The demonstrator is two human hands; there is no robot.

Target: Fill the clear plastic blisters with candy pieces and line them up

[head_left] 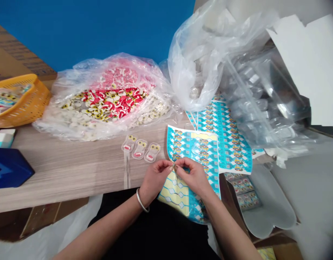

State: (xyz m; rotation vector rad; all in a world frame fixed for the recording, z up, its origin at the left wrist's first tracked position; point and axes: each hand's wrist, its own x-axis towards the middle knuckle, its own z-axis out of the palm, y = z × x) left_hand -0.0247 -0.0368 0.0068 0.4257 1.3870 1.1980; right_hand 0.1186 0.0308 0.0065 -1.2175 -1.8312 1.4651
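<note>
The pinched piece (174, 167) between the left hand (155, 177) and the right hand (193, 175) is too small to tell, partly hidden by the fingers (166, 165). The printed motifs on the blue sheet (192, 146) are too small to read. The crumpled clear bag (263, 101) blurs what lies inside it. The left edge cuts off the yellow basket (25, 97) and the dark blue box (9, 168).
</note>
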